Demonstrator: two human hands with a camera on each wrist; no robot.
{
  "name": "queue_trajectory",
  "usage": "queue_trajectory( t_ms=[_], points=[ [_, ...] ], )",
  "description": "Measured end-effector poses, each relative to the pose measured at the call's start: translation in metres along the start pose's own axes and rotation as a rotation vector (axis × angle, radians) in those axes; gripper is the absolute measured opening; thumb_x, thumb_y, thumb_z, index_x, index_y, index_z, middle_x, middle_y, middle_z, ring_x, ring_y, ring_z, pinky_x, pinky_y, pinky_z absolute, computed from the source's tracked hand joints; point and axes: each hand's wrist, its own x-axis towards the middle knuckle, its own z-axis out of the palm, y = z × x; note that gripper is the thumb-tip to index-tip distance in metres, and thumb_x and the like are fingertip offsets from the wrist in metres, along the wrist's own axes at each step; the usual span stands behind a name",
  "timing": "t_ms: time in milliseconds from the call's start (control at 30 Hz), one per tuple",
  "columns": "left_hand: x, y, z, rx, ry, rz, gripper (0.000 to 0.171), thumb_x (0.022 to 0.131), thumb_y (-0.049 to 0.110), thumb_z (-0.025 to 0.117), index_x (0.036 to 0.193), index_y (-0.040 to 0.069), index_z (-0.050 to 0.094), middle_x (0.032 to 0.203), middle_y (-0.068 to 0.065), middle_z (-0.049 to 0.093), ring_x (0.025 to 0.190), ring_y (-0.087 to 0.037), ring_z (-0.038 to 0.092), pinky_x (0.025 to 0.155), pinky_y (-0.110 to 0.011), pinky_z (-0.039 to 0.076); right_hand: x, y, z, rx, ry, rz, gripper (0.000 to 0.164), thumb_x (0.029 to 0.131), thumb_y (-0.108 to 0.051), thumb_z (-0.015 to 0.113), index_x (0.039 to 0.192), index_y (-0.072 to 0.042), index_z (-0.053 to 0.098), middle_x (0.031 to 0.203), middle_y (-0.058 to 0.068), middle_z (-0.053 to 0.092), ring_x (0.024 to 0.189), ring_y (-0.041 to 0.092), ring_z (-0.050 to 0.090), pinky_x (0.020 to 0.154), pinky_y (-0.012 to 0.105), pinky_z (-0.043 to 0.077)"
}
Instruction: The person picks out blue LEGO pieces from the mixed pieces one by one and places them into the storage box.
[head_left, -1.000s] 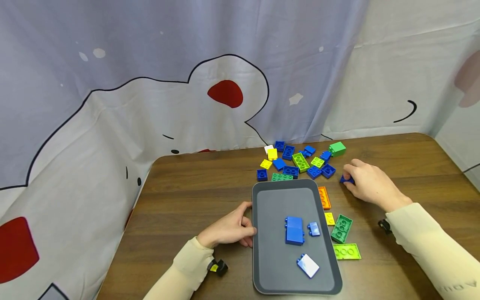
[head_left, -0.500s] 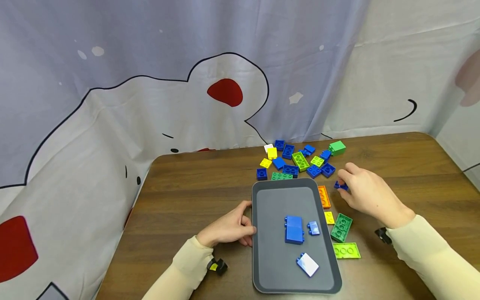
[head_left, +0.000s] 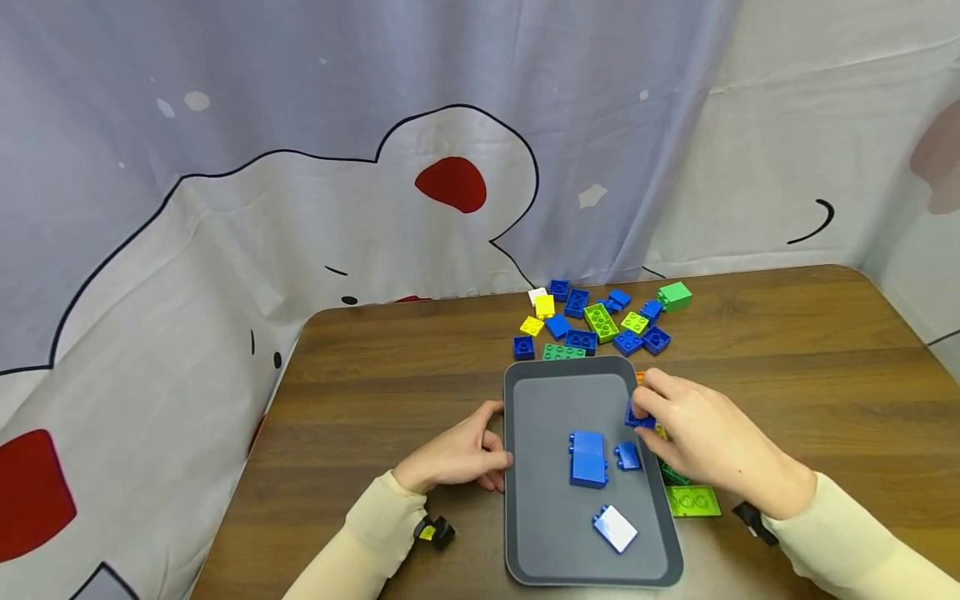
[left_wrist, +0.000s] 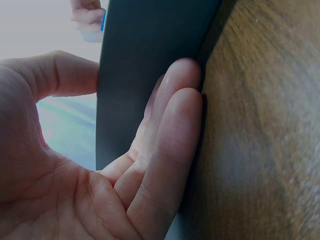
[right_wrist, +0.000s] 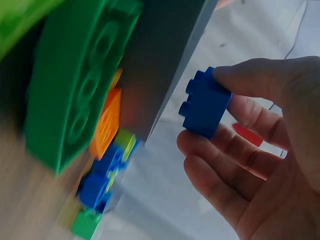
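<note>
My right hand (head_left: pixel 712 437) pinches a blue toy brick (right_wrist: pixel 206 105) between thumb and fingers, its studs pointing away from the palm in the right wrist view. In the head view this hand is over the right rim of the grey tray (head_left: pixel 540 525). Along the tray's left side, my left hand (head_left: pixel 461 450) touches the rim with its thumb and lays its nearly straight fingers (left_wrist: pixel 175 125) against the outer wall. Inside the tray lie two adjoining blue bricks (head_left: pixel 588 460), a small blue brick (head_left: pixel 627 456) and a glare-whitened brick with blue studs (head_left: pixel 616 528).
Behind the tray, several loose bricks in blue, yellow, green and white are scattered, among them a light green brick (head_left: pixel 601 322) and a green block (head_left: pixel 674 297). A lime brick (head_left: pixel 693 502) lies right of the tray, near a partly covered green brick (right_wrist: pixel 75 90).
My right hand has lifted the blue brick off the table and carried it left and nearer, to the tray's right rim. My left hand has stayed in place.
</note>
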Motion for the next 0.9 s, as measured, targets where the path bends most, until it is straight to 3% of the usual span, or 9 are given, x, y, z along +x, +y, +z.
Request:
queue_trajectory(
  t_ms=[600,900],
  points=[
    [0.001,0.000,0.001,0.006,-0.002,0.008,0.081,0.092,0.010,0.065,0.160,0.008,0.020,0.078,-0.009,0.071,0.068,-0.024,0.075,0.062,-0.036,0.063,-0.013,-0.061,0.008,0.285,-0.053,-0.157,0.033,0.078,-0.019,0.090,0.093,-0.027,0.062,0.093,-0.013,0.051,0.080,-0.004,0.047,0.066,0.013,0.043],
    [0.000,0.001,0.001,0.009,0.000,0.007,0.080,0.093,0.010,0.065,0.160,0.009,0.021,0.078,-0.009,0.071,0.067,-0.023,0.075,0.062,-0.036,0.064,-0.017,-0.084,0.020,0.308,-0.085,-0.198,0.029,0.080,-0.024,0.087,0.093,-0.027,0.061,0.096,-0.018,0.045,0.079,-0.004,0.044,0.070,0.011,0.041]
  ],
)
